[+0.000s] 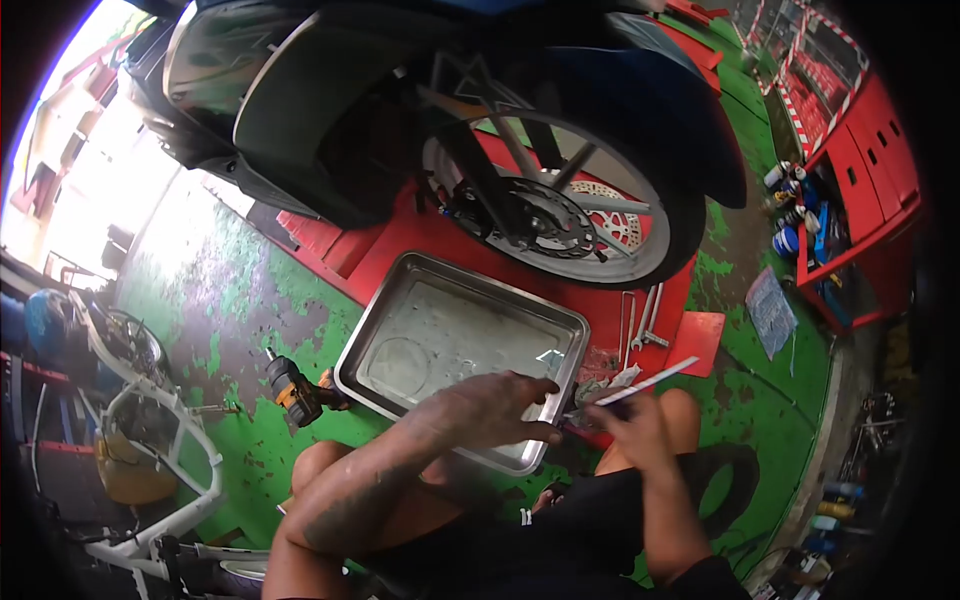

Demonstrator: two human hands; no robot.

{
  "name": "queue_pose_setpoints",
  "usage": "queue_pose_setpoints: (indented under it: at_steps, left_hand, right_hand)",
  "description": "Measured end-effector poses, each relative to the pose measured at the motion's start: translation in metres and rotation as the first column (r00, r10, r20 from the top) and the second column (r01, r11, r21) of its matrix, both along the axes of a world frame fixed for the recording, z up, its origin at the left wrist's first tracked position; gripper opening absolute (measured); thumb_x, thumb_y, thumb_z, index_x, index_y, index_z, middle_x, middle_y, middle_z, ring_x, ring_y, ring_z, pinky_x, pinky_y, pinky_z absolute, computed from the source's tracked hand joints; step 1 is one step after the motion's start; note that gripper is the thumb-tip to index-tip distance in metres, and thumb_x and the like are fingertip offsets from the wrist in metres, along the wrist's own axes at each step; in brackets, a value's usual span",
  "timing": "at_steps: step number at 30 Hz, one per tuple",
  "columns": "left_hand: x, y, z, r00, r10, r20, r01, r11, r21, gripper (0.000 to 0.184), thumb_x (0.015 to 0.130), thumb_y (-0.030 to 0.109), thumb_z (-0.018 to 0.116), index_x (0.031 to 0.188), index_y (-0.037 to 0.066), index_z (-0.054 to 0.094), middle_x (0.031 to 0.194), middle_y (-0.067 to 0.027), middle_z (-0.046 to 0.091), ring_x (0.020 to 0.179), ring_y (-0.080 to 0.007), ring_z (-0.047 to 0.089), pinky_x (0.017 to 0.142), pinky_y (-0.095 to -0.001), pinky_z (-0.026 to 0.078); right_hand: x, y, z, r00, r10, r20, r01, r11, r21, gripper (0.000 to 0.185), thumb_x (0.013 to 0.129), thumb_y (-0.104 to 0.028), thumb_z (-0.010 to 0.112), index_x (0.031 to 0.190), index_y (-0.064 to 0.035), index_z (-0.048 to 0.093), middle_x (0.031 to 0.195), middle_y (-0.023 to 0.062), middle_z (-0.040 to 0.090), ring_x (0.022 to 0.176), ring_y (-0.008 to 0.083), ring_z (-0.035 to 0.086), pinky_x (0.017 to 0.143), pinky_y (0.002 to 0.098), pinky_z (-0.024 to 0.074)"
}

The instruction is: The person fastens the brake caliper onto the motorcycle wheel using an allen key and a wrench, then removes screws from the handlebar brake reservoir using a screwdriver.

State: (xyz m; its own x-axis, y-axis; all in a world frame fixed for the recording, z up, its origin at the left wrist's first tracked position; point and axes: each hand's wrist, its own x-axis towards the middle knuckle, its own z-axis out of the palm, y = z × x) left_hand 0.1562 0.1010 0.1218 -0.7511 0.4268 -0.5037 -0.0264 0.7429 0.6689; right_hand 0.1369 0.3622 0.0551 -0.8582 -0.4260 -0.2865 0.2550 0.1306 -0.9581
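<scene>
My left hand (500, 408) reaches over the near right side of a rectangular metal tray (385, 305), its thumb and fingers apart with nothing between them. Shallow clear liquid seems to lie in the tray. To the right of the rim, my right hand (637, 432) is closed around a thin, flat-looking white stick (662, 375) that points up and right. Its lower end is near a crumpled whitish rag (625, 378). Whether the stick is a tool handle I cannot tell.
A motorcycle's front wheel (670, 235) with a brake disc (610, 215) stands on a red platform (400, 235). Wrenches (645, 315) lie right of the tray, a cordless drill (290, 392) left of it. A bare white frame (190, 435) and a red cabinet (870, 160) flank the area.
</scene>
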Motion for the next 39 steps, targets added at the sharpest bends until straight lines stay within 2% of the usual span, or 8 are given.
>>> queue_pose_setpoints:
  at_steps: [3, 5, 8, 11, 14, 18, 22, 39]
  left_hand:
    - [0.008, -0.011, 0.017, 1.0, -0.006, -0.029, 0.001, 0.987, -0.164, 0.04, 0.102, 0.04, 0.06, 0.117, 0.003, 0.064, 0.107, -0.0224, 0.072, 0.102, -0.0387, 0.071, 0.089, -0.0499, 0.055]
    - [0.024, -0.039, 0.009, 0.984, 0.054, -0.169, -0.088, 0.976, -0.199, 0.029, 0.105, 0.029, 0.056, 0.097, 0.002, 0.061, 0.091, -0.0221, 0.07, 0.089, -0.0369, 0.072, 0.079, -0.0501, 0.055]
    - [0.046, -0.081, -0.004, 0.992, 0.075, -0.106, -0.086, 0.99, -0.109, 0.025, 0.101, 0.026, 0.062, 0.094, 0.002, 0.059, 0.088, -0.0195, 0.067, 0.087, -0.0354, 0.07, 0.077, -0.0487, 0.054]
    - [0.065, -0.097, -0.057, 0.743, 0.085, -0.664, -0.28, 0.94, -0.193, 0.017, 0.096, 0.018, 0.065, 0.095, 0.002, 0.059, 0.088, -0.0158, 0.064, 0.085, -0.0348, 0.066, 0.076, -0.0473, 0.054]
    - [0.061, -0.102, -0.102, 0.646, 0.286, -0.708, -0.38, 0.925, 0.027, 0.013, 0.092, 0.01, 0.067, 0.099, 0.002, 0.06, 0.09, -0.014, 0.061, 0.086, -0.0356, 0.063, 0.076, -0.0458, 0.054]
    - [0.049, -0.094, -0.137, 0.648, 0.759, -0.062, -0.626, 0.578, 0.523, 0.021, 0.109, 0.015, 0.05, 0.113, -0.002, 0.061, 0.103, -0.0142, 0.074, 0.091, -0.0228, 0.071, 0.08, -0.0342, 0.057]
    - [0.036, -0.09, -0.142, 0.598, 0.736, 0.317, -0.691, 0.272, 0.67, 0.038, 0.115, 0.029, 0.039, 0.118, -0.004, 0.058, 0.107, -0.0145, 0.075, 0.093, -0.0191, 0.071, 0.084, -0.0328, 0.057]
    - [0.023, -0.097, -0.148, 0.557, 0.471, 0.684, -0.741, -0.091, 0.666, 0.041, 0.113, 0.034, 0.046, 0.123, -0.003, 0.058, 0.1, -0.0164, 0.073, 0.084, -0.0201, 0.069, 0.08, -0.0342, 0.056]
  right_hand:
    - [-0.011, -0.064, 0.004, 0.97, 0.183, -0.157, -0.167, 0.98, 0.112, 0.018, 0.098, -0.015, 0.075, 0.107, -0.0006, 0.075, 0.09, 0.0052, 0.075, 0.083, 0.0111, 0.069, 0.073, 0.0267, 0.0577]
    - [-0.022, -0.105, 0.006, 0.993, 0.117, 0.033, -0.107, 0.969, -0.225, 0.021, 0.101, -0.017, 0.071, 0.116, -0.0024, 0.072, 0.096, 0.0058, 0.075, 0.088, 0.0126, 0.07, 0.074, 0.0292, 0.0598]
    - [-0.044, -0.146, -0.014, 0.939, 0.243, 0.244, -0.112, 0.886, -0.45, 0.023, 0.104, -0.019, 0.067, 0.122, -0.0056, 0.068, 0.103, 0.0061, 0.074, 0.093, 0.0152, 0.071, 0.076, 0.0327, 0.0624]
    - [-0.057, -0.178, -0.042, 0.909, 0.267, 0.321, -0.113, 0.897, -0.426, 0.021, 0.104, -0.023, 0.066, 0.118, -0.0076, 0.068, 0.104, 0.0063, 0.074, 0.094, 0.017, 0.073, 0.077, 0.0339, 0.0633]
    - [-0.069, -0.194, -0.058, 0.925, 0.217, 0.313, -0.089, 0.922, -0.377, 0.02, 0.102, -0.025, 0.068, 0.113, -0.0086, 0.068, 0.103, 0.006, 0.074, 0.092, 0.0167, 0.073, 0.076, 0.0336, 0.0633]
    - [-0.083, -0.207, -0.07, 0.965, 0.155, 0.212, -0.079, 0.942, -0.327, 0.021, 0.102, -0.024, 0.07, 0.113, -0.0065, 0.067, 0.101, 0.0077, 0.073, 0.086, 0.0169, 0.074, 0.071, 0.0313, 0.0633]
    - [-0.094, -0.211, -0.075, 0.975, 0.108, 0.193, -0.057, 0.965, -0.255, 0.022, 0.101, -0.023, 0.07, 0.114, -0.0052, 0.067, 0.099, 0.0081, 0.073, 0.083, 0.0168, 0.074, 0.069, 0.0305, 0.063]
    - [-0.11, -0.215, -0.085, 0.971, 0.105, 0.216, -0.041, 0.959, -0.281, 0.022, 0.1, -0.026, 0.073, 0.11, -0.0071, 0.068, 0.094, 0.006, 0.072, 0.076, 0.0149, 0.072, 0.065, 0.0298, 0.0609]
